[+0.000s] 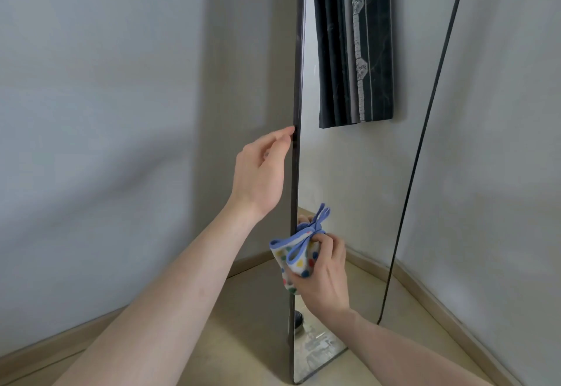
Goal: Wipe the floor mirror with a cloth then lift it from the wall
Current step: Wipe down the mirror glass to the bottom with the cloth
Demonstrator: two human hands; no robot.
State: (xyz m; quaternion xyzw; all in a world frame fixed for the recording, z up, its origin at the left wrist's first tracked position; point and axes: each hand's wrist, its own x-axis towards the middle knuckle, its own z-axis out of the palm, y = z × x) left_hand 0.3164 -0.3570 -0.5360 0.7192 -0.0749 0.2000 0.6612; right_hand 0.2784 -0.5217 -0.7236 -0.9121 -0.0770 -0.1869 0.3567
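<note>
Dotted white fabric with a blue border fills the right hand (321, 273): this cloth (296, 259) is bunched inside the curled fingers and is pressed against the glass of the mirror (349, 173), near its left edge. A blue loop of the cloth sticks up just above this hand, and the glass behind it shows a reflection of the cloth. The left hand (259, 170) is higher and to the left of the right one. Its fingers are nearly straight, the fingertips touch the dark frame (296, 88) of the mirror from the side, and they do not close around it. The mirror stands on the beige floor (252, 319) below both hands and rises well above them. Above the right hand the glass reflects a dark curtain (349, 52). Grey walls (106, 97) are on both sides, with a pale skirting board along the floor.
</note>
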